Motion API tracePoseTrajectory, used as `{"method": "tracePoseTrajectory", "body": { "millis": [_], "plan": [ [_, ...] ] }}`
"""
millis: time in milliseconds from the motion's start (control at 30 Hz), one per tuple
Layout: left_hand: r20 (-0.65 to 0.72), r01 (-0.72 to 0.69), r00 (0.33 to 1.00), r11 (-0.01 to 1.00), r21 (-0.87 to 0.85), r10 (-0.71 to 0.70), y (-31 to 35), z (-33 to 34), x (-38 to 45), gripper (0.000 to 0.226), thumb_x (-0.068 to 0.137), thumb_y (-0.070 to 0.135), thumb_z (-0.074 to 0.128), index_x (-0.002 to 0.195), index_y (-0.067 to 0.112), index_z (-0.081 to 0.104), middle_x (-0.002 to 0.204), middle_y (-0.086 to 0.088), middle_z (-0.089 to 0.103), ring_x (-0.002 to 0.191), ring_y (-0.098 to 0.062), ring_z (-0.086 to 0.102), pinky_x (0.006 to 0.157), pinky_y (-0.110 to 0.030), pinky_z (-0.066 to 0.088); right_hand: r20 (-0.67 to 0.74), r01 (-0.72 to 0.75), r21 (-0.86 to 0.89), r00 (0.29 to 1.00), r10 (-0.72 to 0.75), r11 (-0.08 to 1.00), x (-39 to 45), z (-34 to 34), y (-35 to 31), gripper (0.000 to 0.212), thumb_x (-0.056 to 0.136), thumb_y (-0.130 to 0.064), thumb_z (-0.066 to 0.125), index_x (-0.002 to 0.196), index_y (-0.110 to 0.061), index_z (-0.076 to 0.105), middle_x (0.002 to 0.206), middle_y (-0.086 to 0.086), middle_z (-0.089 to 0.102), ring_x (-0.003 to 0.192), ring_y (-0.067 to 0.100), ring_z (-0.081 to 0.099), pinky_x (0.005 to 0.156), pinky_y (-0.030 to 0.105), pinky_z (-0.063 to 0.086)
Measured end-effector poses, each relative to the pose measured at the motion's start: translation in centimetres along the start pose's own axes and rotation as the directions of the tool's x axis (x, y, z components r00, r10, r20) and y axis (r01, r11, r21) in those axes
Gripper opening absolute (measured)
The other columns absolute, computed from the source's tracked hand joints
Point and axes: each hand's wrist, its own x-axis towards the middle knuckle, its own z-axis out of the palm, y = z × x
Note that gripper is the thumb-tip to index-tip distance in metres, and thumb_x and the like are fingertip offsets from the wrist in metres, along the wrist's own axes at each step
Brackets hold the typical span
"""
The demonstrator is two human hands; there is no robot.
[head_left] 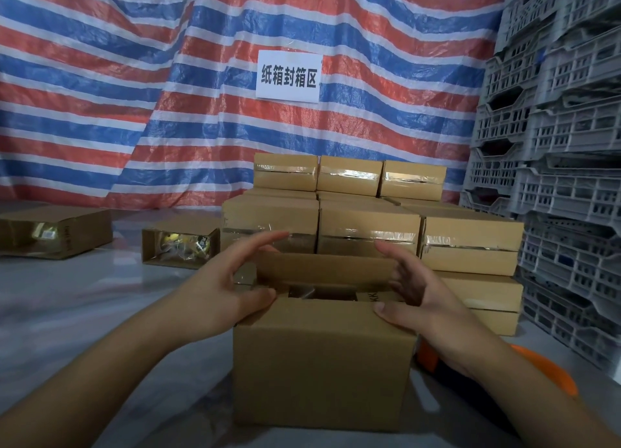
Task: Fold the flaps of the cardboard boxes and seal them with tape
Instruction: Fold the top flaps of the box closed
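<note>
In the head view, a cardboard box (322,357) is stood on the pale table (84,300) directly in front of the person, its top not yet closed. The left hand (232,286) is laid at the box's left top corner, thumb pressed on the near flap (322,308), fingers loosely extended toward the raised far flap (326,268). The right hand (416,289) is mirrored at the right corner, thumb on the near flap, fingers curved around the far flap's end. Neither grip is closed; both are relaxed and open, apparently so the 2 long flaps can be brought together evenly. Sealed, taped boxes (366,226) are stacked just behind. An orange object (544,367), probably a tape dispenser, is kept near the right forearm.
</note>
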Motion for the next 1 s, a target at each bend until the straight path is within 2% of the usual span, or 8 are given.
{"method": "tracePoseTrajectory", "body": {
  "millis": [233,367,467,600,800,833,900,1000],
  "plan": [
    [-0.019,-0.079,0.996,0.979,0.187,0.084,1.1,0.6,-0.5,0.033,0.095,0.009,0.058,0.108,0.038,0.068,0.101,0.014,0.064,0.098,0.009,0.056,0.081,-0.002,0.039,-0.055,0.166,-0.245,0.981,-0.184,0.955,-0.6,0.4,-0.8,0.027,0.087,-0.002,0.070,0.097,-0.027,0.077,0.101,-0.014,0.073,0.097,-0.002,0.065,0.082,0.009,0.047],
    [0.119,-0.146,0.988,0.822,0.551,0.096,2.5,0.4,-0.1,0.027,0.099,0.029,0.048,0.115,0.042,0.065,0.103,0.024,0.056,0.095,0.006,0.053,0.079,-0.009,0.041,-0.016,0.177,-0.316,0.981,-0.192,0.932,-0.4,0.1,-0.9,0.027,0.088,-0.006,0.070,0.089,-0.032,0.079,0.099,-0.015,0.075,0.100,0.000,0.066,0.088,0.016,0.049],
    [0.168,-0.210,0.978,0.655,0.726,0.126,4.1,1.9,0.0,0.046,0.094,0.057,0.023,0.128,0.044,0.052,0.116,0.021,0.052,0.102,0.004,0.047,0.089,-0.014,0.029,0.049,0.217,-0.361,0.976,-0.214,0.907,-0.3,-0.3,-0.8,0.029,0.091,-0.008,0.067,0.090,-0.034,0.079,0.100,-0.017,0.073,0.101,-0.001,0.065,0.088,0.015,0.049],
    [0.270,-0.229,0.962,0.677,0.700,0.047,5.1,5.9,-0.4,0.070,0.091,0.072,0.021,0.153,0.039,0.013,0.160,0.017,0.016,0.144,-0.006,0.019,0.111,-0.025,0.007,0.052,0.224,-0.370,0.974,-0.220,0.902,-0.3,-0.5,-0.2,0.022,0.093,-0.022,0.062,0.095,-0.035,0.079,0.105,-0.020,0.071,0.107,-0.002,0.063,0.091,0.014,0.047],
    [0.269,-0.253,0.960,0.635,0.730,0.074,4.4,6.0,-0.1,0.071,0.093,0.070,0.023,0.154,0.035,0.018,0.159,0.014,0.024,0.144,-0.005,0.022,0.115,-0.025,0.016,-0.014,0.036,-0.455,0.999,-0.048,0.890,-1.5,-1.8,-0.1,0.038,0.088,-0.062,0.042,0.118,-0.050,0.062,0.115,-0.032,0.064,0.115,-0.014,0.053,0.092,0.010,0.043],
    [0.275,-0.258,0.959,0.638,0.726,0.074,4.4,6.0,-0.1,0.071,0.092,0.070,0.022,0.154,0.035,0.018,0.159,0.015,0.024,0.144,-0.005,0.023,0.115,-0.025,0.017,-0.097,-0.037,-0.561,0.995,-0.021,0.827,-1.8,-2.6,-0.3,0.041,0.084,-0.070,0.036,0.112,-0.051,0.059,0.107,-0.030,0.064,0.106,-0.014,0.056,0.085,0.012,0.045],
    [0.287,-0.258,0.956,0.639,0.724,0.061,4.4,6.0,-0.2,0.071,0.092,0.071,0.020,0.154,0.036,0.016,0.160,0.015,0.023,0.144,-0.006,0.023,0.115,-0.027,0.018,-0.225,-0.206,-0.811,0.974,0.033,0.548,-2.7,-4.5,-0.6,0.048,0.082,-0.077,0.027,0.087,-0.040,0.057,0.082,-0.016,0.064,0.078,-0.004,0.060,0.068,0.019,0.050],
    [0.281,-0.249,0.958,0.652,0.716,0.056,4.4,6.0,-0.3,0.071,0.092,0.071,0.020,0.154,0.036,0.016,0.160,0.016,0.023,0.144,-0.005,0.023,0.114,-0.027,0.020,-0.342,-0.389,-0.910,0.899,0.272,0.142,-4.6,-5.9,-0.1,0.060,0.087,-0.080,0.028,0.071,-0.028,0.053,0.070,-0.007,0.056,0.063,0.006,0.055,0.055,0.025,0.043]
  ]
}}
